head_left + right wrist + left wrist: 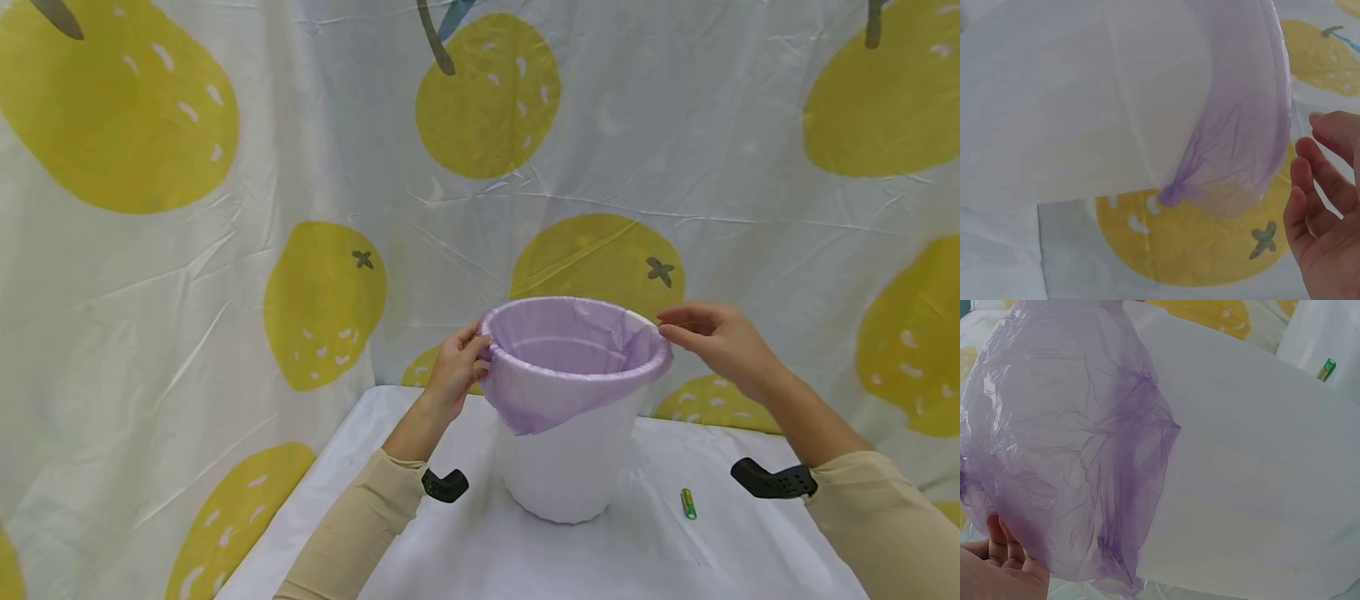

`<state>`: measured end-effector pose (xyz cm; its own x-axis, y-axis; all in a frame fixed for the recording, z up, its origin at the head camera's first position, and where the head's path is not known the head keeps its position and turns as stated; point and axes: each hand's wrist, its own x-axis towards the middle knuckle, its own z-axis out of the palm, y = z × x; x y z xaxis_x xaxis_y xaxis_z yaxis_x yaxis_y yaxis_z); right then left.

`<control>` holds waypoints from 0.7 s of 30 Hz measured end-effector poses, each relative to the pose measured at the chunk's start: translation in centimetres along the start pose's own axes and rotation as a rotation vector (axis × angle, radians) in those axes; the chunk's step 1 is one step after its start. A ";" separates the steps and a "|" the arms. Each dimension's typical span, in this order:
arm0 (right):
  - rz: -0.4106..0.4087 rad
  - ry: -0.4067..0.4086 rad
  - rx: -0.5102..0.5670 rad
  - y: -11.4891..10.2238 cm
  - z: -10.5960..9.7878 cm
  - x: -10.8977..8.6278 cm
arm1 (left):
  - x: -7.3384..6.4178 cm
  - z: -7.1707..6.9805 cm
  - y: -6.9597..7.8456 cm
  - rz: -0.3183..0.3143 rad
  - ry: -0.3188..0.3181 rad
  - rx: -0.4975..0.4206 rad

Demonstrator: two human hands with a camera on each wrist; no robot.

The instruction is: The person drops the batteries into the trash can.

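Note:
A white trash bin [566, 458] stands upright, lined with a translucent purple trash bag [555, 400] folded over its rim. The bag's overhang drops lower at the left front, and in the left wrist view its loose edge [1166, 434] hangs crumpled against the bin wall. My left hand [453, 367] pinches the bag at the left side of the rim, thumb near the top. Beside the right rim, my right hand [712, 337] has loosely bent fingers; in the right wrist view they are apart from the bag [1247, 137] and hold nothing.
A small green and gold battery [688, 503] lies on the white-covered table [645, 554], right of the bin. Behind hangs a pale curtain [465, 242] printed with yellow fruit. Each forearm wears a black wrist piece [772, 481].

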<state>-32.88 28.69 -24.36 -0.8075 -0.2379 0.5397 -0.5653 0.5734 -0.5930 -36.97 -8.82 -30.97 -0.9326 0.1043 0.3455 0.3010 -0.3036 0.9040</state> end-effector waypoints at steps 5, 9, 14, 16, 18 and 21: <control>0.007 0.017 -0.004 1.0 -0.5 -0.5 | -0.1 0.0 0.1 0.002 0.000 0.004; 0.020 0.023 -0.004 1.8 -0.8 -1.1 | -0.1 -0.1 0.1 -0.001 -0.002 0.008; 0.034 0.027 -0.005 2.6 -0.8 -2.1 | -0.1 -0.1 0.1 -0.003 0.001 0.009; 0.039 0.028 -0.003 2.9 -0.7 -2.5 | -0.1 -0.1 0.1 -0.001 -0.001 0.010; 0.038 0.027 -0.007 3.2 -0.6 -2.8 | -0.1 -0.1 0.1 -0.002 0.000 0.010; 0.037 0.030 -0.008 3.6 -0.5 -2.9 | -0.1 -0.1 0.0 -0.001 0.000 0.011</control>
<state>-32.45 31.84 -27.79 -0.8222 -0.1933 0.5353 -0.5340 0.5873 -0.6082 -36.88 -8.96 -30.99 -0.9329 0.1048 0.3445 0.3020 -0.2932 0.9071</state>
